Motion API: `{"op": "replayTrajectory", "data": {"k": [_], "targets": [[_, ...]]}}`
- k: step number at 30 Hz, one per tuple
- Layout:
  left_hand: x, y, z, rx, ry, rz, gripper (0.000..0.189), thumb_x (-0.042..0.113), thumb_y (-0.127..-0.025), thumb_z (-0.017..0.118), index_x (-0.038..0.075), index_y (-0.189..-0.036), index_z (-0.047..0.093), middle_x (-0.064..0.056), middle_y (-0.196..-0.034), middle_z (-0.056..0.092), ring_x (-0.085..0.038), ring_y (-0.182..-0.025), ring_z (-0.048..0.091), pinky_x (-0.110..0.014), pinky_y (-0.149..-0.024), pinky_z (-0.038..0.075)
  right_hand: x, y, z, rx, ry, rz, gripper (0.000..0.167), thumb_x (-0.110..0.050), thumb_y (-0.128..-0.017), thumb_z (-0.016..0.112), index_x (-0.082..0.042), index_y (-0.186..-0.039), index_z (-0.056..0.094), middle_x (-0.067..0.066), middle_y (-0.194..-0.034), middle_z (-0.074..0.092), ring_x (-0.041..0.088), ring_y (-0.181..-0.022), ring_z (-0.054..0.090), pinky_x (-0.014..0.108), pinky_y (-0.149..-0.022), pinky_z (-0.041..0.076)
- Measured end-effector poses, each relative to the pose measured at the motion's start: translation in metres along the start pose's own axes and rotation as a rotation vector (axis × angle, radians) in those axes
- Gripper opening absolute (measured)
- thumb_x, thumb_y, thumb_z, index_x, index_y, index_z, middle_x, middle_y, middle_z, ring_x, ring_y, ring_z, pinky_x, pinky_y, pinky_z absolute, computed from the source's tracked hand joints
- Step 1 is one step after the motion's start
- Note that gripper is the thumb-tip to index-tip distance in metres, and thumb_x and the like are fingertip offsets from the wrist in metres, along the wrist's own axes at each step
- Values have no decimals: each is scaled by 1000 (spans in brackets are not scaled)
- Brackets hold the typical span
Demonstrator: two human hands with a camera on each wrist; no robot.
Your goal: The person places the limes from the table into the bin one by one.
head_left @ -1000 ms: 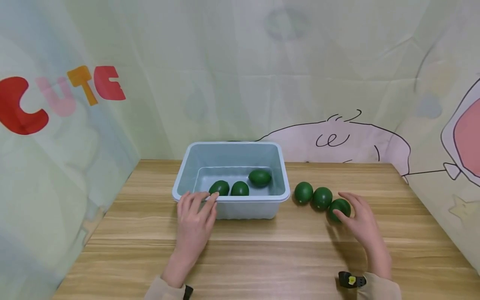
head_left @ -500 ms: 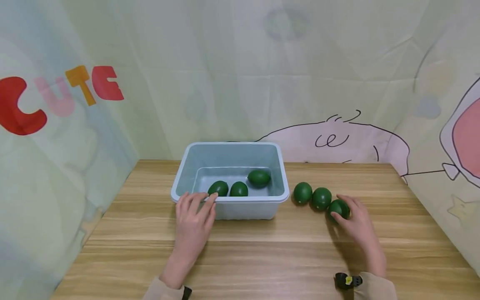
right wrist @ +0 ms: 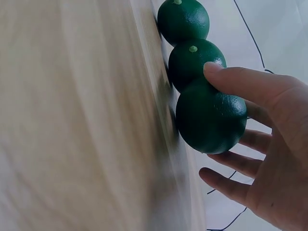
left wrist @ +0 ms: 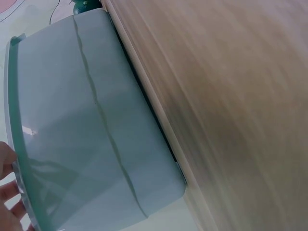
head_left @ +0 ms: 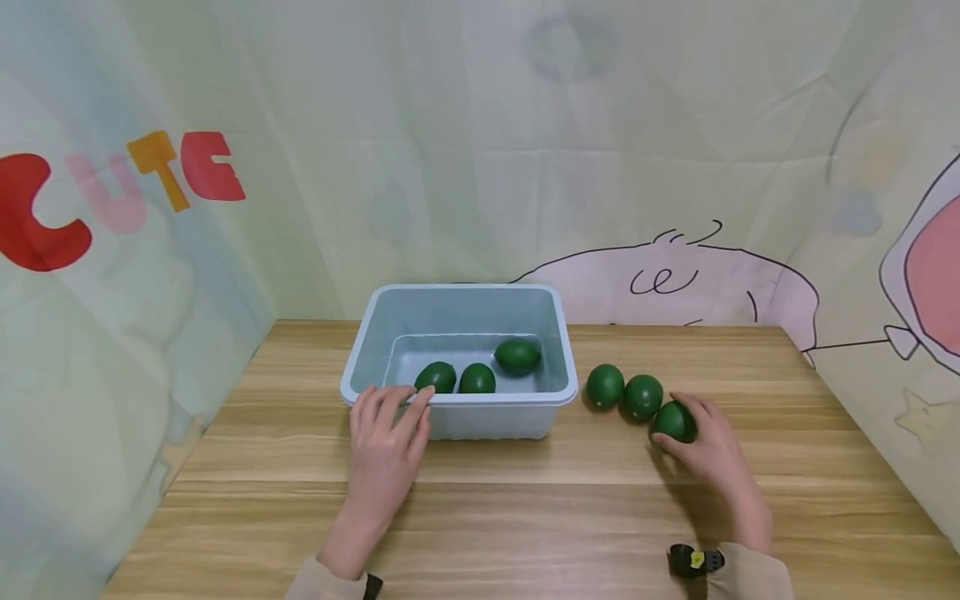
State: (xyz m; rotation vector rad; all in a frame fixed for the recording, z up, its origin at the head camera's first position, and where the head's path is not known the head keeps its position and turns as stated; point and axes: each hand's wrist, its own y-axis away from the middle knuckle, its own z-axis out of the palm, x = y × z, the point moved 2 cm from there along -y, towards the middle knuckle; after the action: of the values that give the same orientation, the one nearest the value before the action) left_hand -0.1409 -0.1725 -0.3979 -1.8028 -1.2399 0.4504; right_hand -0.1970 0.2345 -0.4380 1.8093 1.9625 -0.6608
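Note:
My right hand [head_left: 716, 450] holds a dark green lime [head_left: 675, 422] on the table, thumb on the near side and fingers behind. In the right wrist view, the thumb lies across the top of this lime [right wrist: 211, 118]. Two more limes, a middle one [head_left: 642, 397] and a far one [head_left: 605, 386], line up against it. My left hand [head_left: 386, 442] grips the front rim of a light blue plastic box [head_left: 495, 417] near its left corner. Inside the box lie three limes, one [head_left: 517, 357] at the right and two [head_left: 477, 379] by the front wall, partly hidden.
The wooden table [head_left: 540, 517] runs back to a printed cloth backdrop [head_left: 465, 167], which also hangs at both sides. The box stands near the table's back edge, left of the row of limes.
My right thumb and fingers have closed in around the nearest lime, which has barely shifted. The left hand stays on the box rim. The limes inside the box are unmoved.

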Motion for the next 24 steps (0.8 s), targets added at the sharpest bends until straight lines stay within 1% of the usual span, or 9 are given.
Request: {"op": "replayTrajectory", "data": {"k": [4, 12, 17, 24], "targets": [[0, 0, 0, -1, 0, -2, 28, 7, -83, 69, 7, -110, 71, -13, -101, 65, -33, -101, 55, -59, -102, 36, 1, 0, 1, -23, 5, 15, 75, -27, -83, 74, -5, -145, 37, 31, -143, 33, 51, -126, 38, 69, -95, 38], [1, 0, -1, -9, 2, -9, 28, 8, -83, 68, 7, -111, 71, -13, -101, 65, -33, -102, 55, -58, -102, 36, 2, 1, 1, -40, 6, 8, 81, -23, -80, 77, -6, -146, 34, 31, -144, 31, 52, -124, 40, 69, -94, 41], [0, 1, -1, -17, 6, -14, 27, 8, -84, 67, 7, -111, 71, -13, -102, 65, -33, -103, 55, -58, -102, 36, 2, 1, 1, -39, 3, 1, 81, -22, -80, 77, -6, -146, 34, 30, -143, 32, 52, -124, 40, 69, -93, 41], [0, 1, 0, -10, 7, -4, 27, 9, -85, 66, 7, -111, 71, -14, -101, 65, -34, -102, 55, -59, -101, 36, 3, 2, 2, -35, 0, 7, 79, -21, -81, 76, -6, -146, 35, 29, -143, 32, 52, -124, 41, 69, -93, 41]]}}
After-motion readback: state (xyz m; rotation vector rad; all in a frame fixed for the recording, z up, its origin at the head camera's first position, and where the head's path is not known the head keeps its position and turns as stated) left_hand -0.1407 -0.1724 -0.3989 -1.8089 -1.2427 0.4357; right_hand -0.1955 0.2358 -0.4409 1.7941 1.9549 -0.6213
